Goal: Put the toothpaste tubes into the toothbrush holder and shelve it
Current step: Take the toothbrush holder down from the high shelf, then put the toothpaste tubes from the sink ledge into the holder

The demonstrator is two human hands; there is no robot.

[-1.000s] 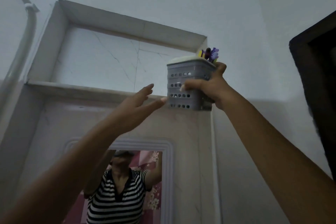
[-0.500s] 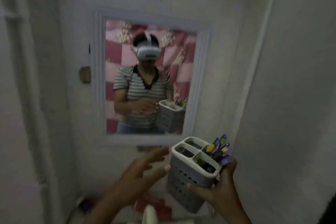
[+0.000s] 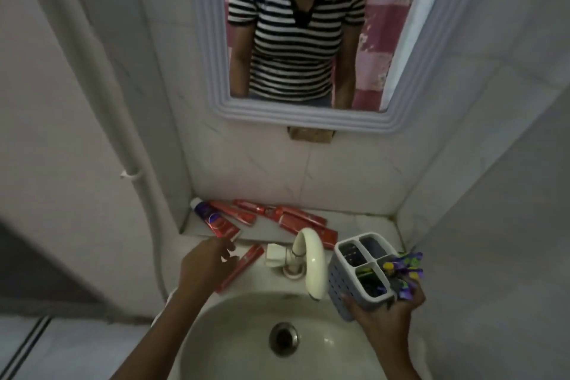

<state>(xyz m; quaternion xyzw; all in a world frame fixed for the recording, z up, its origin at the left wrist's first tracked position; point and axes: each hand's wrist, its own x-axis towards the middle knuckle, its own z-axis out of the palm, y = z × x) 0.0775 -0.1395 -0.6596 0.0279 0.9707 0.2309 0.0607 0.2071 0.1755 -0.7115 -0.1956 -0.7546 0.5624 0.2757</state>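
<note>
Right hand (image 3: 389,315) closed round grey toothbrush holder (image 3: 359,274), held over sink rim (image 3: 413,345), tilted, openings facing up and leftward. Left hand (image 3: 206,259) loosely open, empty, fingertips at nearest toothpaste tube (image 3: 242,267); long axis diagonal, far end toward tap (image 3: 310,262). Other tubes (image 3: 290,219) flat on ledge behind. Risk: tilted holder spilling contents; tube sliding into basin.

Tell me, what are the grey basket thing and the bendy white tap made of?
The toothbrush holder looks like matte grey plastic: thin moulded walls with rows of punched holes. The tap is glossy white, probably plastic or coated metal; its smooth shine leaves that open.
</note>
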